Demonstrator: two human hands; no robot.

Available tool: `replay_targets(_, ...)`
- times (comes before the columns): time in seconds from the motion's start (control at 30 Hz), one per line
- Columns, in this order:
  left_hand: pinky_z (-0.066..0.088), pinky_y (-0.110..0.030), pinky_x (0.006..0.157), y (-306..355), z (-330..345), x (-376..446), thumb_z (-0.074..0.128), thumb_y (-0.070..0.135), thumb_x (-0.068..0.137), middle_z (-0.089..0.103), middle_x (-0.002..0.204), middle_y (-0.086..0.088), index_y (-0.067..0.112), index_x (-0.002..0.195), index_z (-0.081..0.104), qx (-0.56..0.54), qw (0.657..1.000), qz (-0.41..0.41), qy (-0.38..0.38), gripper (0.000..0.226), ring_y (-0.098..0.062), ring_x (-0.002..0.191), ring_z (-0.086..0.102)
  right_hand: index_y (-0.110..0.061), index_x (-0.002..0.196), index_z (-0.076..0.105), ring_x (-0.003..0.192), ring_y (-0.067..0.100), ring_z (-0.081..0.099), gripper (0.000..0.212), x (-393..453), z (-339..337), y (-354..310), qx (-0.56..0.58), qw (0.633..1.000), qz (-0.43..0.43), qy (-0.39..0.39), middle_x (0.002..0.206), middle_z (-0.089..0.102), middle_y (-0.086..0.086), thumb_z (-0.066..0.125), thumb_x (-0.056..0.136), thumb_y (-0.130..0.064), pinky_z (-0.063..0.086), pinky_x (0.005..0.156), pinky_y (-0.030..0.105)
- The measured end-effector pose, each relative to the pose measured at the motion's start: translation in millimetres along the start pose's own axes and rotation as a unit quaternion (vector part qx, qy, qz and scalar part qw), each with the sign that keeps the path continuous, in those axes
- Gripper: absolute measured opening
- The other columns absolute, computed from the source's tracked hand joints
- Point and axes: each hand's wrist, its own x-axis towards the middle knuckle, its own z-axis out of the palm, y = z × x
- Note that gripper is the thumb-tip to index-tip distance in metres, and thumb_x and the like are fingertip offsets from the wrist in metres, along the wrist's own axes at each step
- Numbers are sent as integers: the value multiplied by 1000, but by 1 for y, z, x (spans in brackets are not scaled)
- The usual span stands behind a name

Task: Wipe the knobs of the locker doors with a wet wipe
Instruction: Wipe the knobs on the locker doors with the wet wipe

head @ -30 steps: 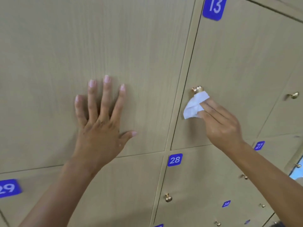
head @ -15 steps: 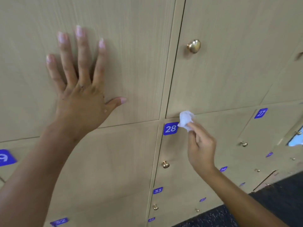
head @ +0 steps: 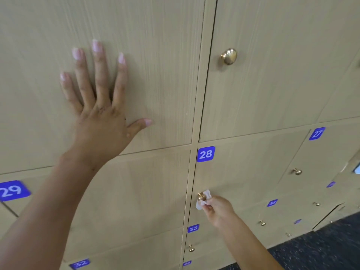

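A wall of light wooden locker doors with blue number tags fills the view. My right hand (head: 219,210) pinches a small white wet wipe (head: 203,200) and presses it against the brass knob of locker 28 (head: 201,196), low in the middle. The wipe covers the knob's right side. Higher up on the door above, a larger brass knob (head: 229,56) stands bare. My left hand (head: 101,112) lies flat with fingers spread on the upper left door, holding nothing.
Several more brass knobs sit on neighbouring doors, such as the knob of locker 27 (head: 297,171) and the knob of locker 33 (head: 191,249). Dark carpet (head: 321,252) shows at the bottom right.
My right hand has dropped with the wipe from the upper knob, past the 28 tag, down onto the knob of locker 28. My left hand has stayed flat on the door.
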Motion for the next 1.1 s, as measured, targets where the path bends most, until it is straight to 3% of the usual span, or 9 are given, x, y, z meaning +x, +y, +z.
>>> replay_targets(0.2,-5,-69,118,-1,3,0,49,80,83,-3,168,-30,15,163,-3,8,1000,-1,7,115,-58,152,-3,-3,79,51,60,24,51,34,-31,-14,-13,-3,997,-29,-78,77,46,11,32,85,25,47,48,19)
replay_targets(0.3,-6,-68,118,-1,1,-1,53,77,83,-4,169,-28,16,163,-3,4,1000,1,5,116,-56,152,-5,-8,58,45,62,24,33,45,-29,-11,-3,-19,998,-36,-46,72,38,6,32,87,24,34,50,26)
replay_targets(0.4,-6,-65,119,-3,0,-2,54,74,83,-5,169,-25,16,163,-2,-4,1000,11,4,114,-53,154,-5,-1,67,52,66,26,45,40,-26,-4,3,-7,999,-25,-27,80,47,12,32,90,25,47,42,23)
replay_targets(0.47,-5,-63,121,-9,-2,-5,54,72,83,-5,170,-23,16,163,-1,-8,1000,28,-2,113,-50,155,-6,6,85,55,79,30,60,23,-34,5,4,-11,999,-34,-38,93,56,19,39,94,20,60,60,25)
replay_targets(0.6,-1,-57,125,-28,-11,-24,57,65,86,-7,171,-19,18,163,0,-58,997,58,-12,107,-40,157,-8,14,111,58,105,29,66,21,-69,35,12,38,990,-77,-108,111,64,22,44,96,16,58,87,26)
replay_targets(0.77,-4,-51,126,-99,-37,-80,56,57,92,-9,171,-16,20,164,4,-97,994,51,-19,96,-35,158,-13,11,96,61,100,33,63,22,-135,84,88,-17,983,-31,-180,96,61,23,43,89,22,44,106,34)
replay_targets(0.93,1,-52,126,-218,-56,-150,60,53,93,-4,169,-24,21,164,5,-71,997,0,-9,95,-30,156,-19,-4,82,38,81,21,28,21,-183,153,225,-110,958,32,-263,95,23,14,35,84,17,17,70,29)
replay_targets(1.0,-2,-51,125,-261,-61,-167,59,55,93,-3,167,-30,20,163,1,-51,999,-15,-4,97,-32,155,-20,-10,79,22,73,20,22,30,-191,183,264,-99,964,56,-242,95,17,14,32,87,17,12,74,32)
replay_targets(1.1,-6,-53,124,-315,-63,-179,56,65,91,-2,165,-36,17,162,-6,-31,998,-55,-16,105,-49,154,-9,-15,80,21,60,15,20,37,-187,219,306,-88,982,44,-158,84,18,10,45,88,12,19,54,24)
